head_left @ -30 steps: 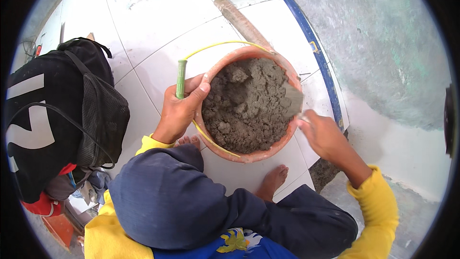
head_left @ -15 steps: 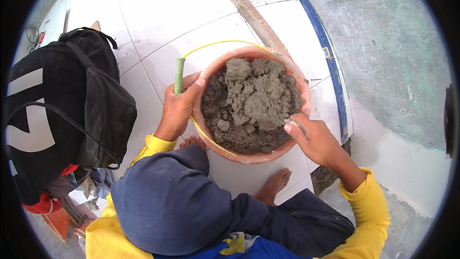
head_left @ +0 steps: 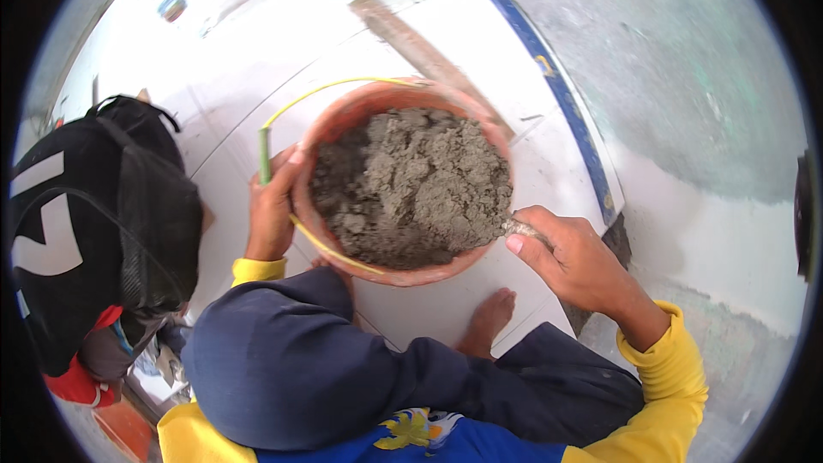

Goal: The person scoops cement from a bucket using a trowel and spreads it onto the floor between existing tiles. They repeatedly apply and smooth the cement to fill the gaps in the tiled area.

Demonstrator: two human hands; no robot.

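A reddish bucket (head_left: pixel 411 278) stands in front of me, holding grey, crumbly mortar (head_left: pixel 429 171). My left hand (head_left: pixel 273 206) grips its left rim, thumb on top, beside the green grip (head_left: pixel 264 154) of the yellow wire bail. At the right rim, my right hand (head_left: pixel 566 257) is closed around the mortar-crusted handle of a trowel (head_left: pixel 519 228). The trowel's blade is hidden under a broad heap of mortar inside the bucket. Mortar at the left of the bucket looks darker and lower, partly blurred.
A black backpack (head_left: pixel 94 206) lies at the left. Behind the bucket is a wooden board (head_left: pixel 420 47) on white tiles. A blue strip (head_left: pixel 549 69) runs along the right, beside a grey patchy wall (head_left: pixel 686 60). My bare foot (head_left: pixel 490 321) is just below the bucket.
The view has shifted, so the bucket and backpack appear farther left. The mortar heap by the trowel has shifted within the bucket, and more of the trowel handle shows. Both hands keep their grip.
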